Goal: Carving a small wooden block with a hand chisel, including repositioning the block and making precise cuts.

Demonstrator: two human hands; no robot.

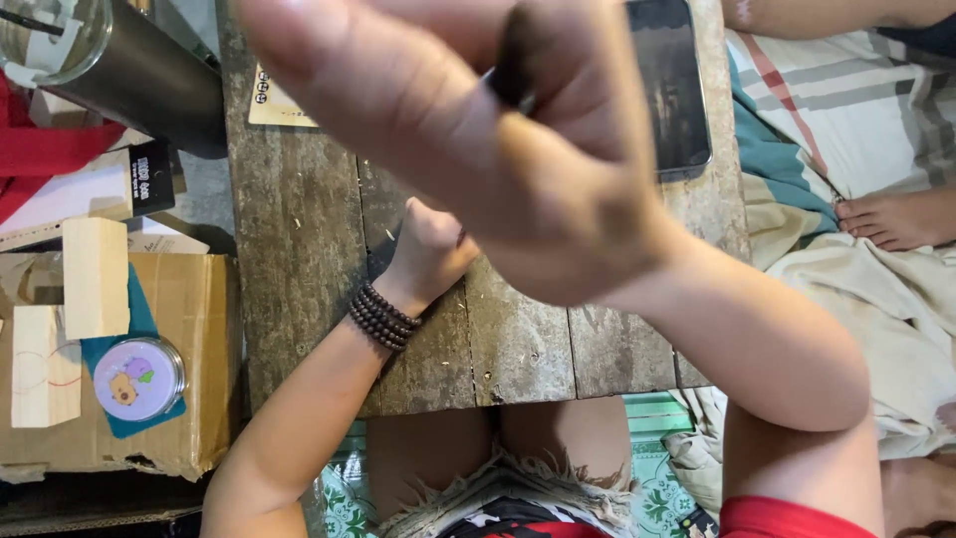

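Right hand fingers: the right hand (pixel 478 130) is raised close to the camera and blurred, fingers curled together around a dark slim object (pixel 513 72); what it is cannot be told.
Dark object: it pokes out between the curled fingers at the top of the fist, above the table.
Left hand fingers: the left hand (pixel 430 249) rests on the wooden table (pixel 299 229), largely hidden behind the right; whether it holds anything cannot be told.
Left wrist: dark beaded bracelet (pixel 382 317).
Table: a dark phone (pixel 672 85) lies at the far edge.
Left side: cardboard box (pixel 199 349) carrying wooden blocks (pixel 95 277) and a round tin (pixel 137 379).
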